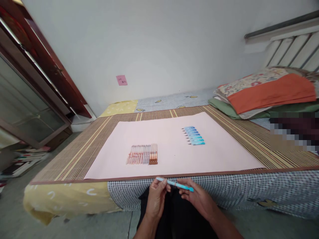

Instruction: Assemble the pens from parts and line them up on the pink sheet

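Note:
A light blue capped pen (pixel 175 184) is held just beyond the bed's front edge, over my lap. My left hand (pixel 157 196) pinches its pale end between thumb and fingers. Around the bright blue end, the fingers of my right hand (pixel 195 196) are closed. Several blue pens (pixel 193 135) lie in a stacked row on the pink sheet (pixel 169 132), uncapped tips pointing left. To the left on the same sheet, a tight row of slim pens (pixel 138 154) lies side by side, beside several peach pens with brown ends (pixel 153 154).
A striped bamboo mat (pixel 82 142) lies under the sheet on the bed. Folded bedding (pixel 271 93) is piled at the back right, near a blurred-out patch. A pink note (pixel 121 80) is stuck to the wall. At the left stands a glass-fronted cabinet (pixel 27 103).

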Demonstrator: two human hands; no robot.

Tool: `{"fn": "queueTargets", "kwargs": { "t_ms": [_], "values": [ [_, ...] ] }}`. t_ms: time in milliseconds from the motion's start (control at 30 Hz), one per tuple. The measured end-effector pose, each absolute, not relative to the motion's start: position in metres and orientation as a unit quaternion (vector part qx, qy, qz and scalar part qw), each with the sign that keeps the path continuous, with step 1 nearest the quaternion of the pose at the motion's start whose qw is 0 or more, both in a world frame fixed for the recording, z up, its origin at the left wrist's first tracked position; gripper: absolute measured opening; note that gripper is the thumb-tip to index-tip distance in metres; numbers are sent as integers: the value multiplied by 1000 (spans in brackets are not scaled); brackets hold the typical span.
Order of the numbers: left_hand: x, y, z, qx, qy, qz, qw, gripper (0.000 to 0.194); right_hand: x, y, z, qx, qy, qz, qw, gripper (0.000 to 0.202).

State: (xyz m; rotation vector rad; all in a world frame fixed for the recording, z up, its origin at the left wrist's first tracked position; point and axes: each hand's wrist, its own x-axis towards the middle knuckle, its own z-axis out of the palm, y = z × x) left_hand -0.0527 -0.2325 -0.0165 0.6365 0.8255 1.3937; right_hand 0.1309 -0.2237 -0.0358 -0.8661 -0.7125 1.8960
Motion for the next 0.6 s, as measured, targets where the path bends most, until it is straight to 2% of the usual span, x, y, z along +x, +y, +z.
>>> {"fn": "queueTargets", "kwargs": {
  "t_ms": [167,333,433,533,600],
  "values": [
    [-49,-231,-15,305,378,603,632,31,143,-222,-11,-430,-531,635,360,33],
    [-44,-229,-17,334,405,597,607,35,139,-221,3,-443,-622,583,278,22],
    [-47,-236,-18,335,457,604,560,36,132,-213,2,-461,-618,566,294,19],
    [-58,-254,-21,362,525,598,485,44,125,-191,2,-476,-603,534,353,20],
    [-66,-267,-26,397,545,588,447,43,118,-169,3,-493,-589,514,383,22]
  ]
}}
